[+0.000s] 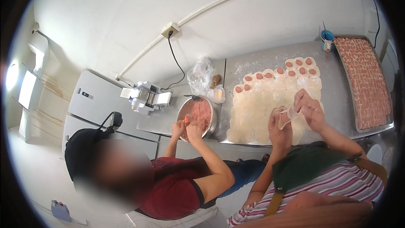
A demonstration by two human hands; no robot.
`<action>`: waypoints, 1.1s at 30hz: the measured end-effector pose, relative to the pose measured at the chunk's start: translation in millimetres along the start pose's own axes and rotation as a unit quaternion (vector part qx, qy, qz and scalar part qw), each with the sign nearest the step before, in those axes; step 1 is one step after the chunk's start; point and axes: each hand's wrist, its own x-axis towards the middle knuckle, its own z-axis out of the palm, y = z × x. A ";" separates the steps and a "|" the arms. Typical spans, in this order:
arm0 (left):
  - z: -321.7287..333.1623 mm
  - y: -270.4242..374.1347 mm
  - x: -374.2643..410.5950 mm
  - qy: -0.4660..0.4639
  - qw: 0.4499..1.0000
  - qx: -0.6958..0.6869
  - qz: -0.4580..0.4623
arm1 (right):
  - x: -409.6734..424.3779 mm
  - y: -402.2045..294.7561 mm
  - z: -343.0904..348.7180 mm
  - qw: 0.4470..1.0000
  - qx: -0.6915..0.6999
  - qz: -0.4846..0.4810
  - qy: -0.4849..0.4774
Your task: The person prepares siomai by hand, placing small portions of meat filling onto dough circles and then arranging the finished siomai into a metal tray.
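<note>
My left hand (280, 128) holds a thin round dough wrapper (282, 123) that is partly folded up around pink meat filling. At its upper edge my right hand (308, 109) pinches a pale, translucent piece; whether this is the wrapper's edge or something separate, I cannot tell. Both hands are over the near right part of a sheet of overlapping round wrappers (253, 114) spread on the steel table (337, 101). Balls of pink filling (280, 70) sit on several wrappers along the far rows.
To the right, a large metal tray (351, 101) holds rows of filled dumplings, with a blue cup (327, 41) by its far corner. On the left, a co-worker (177, 186) works an orange tool in a steel bowl (215, 117) of meat filling. A dough-rolling machine (147, 96) and plastic bag (200, 74) stand beyond.
</note>
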 end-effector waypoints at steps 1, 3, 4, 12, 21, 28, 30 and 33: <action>-0.7 -0.9 1.3 0.000 1.000 0.019 -0.012 | 2.8 -3.7 -0.1 0.997 0.074 0.020 0.009; -2.8 -2.6 6.2 -0.001 0.998 0.056 -0.038 | 4.0 -2.2 -7.1 0.999 -0.028 0.034 -0.013; -4.5 -2.6 10.1 -0.005 0.999 0.003 -0.053 | 4.7 -1.5 -9.0 0.996 -0.080 0.040 -0.024; 36.1 0.1 8.6 -0.094 0.944 0.243 0.200 | 3.7 -8.8 12.1 0.987 -0.115 0.033 0.103; 33.4 4.9 8.7 0.056 0.984 0.119 0.124 | 3.2 -11.5 23.0 0.988 -0.147 -0.040 0.024; 9.5 12.0 17.7 -0.068 0.997 -0.037 -0.004 | 21.8 -18.3 7.7 0.989 -0.141 -0.007 -0.055; 16.0 15.0 18.6 -0.099 0.989 -0.104 -0.023 | 18.3 -17.1 4.3 0.990 -0.140 -0.004 -0.006; 39.3 20.2 12.8 -0.118 0.991 -0.049 0.045 | 12.9 -22.6 8.4 0.988 -0.151 0.023 0.013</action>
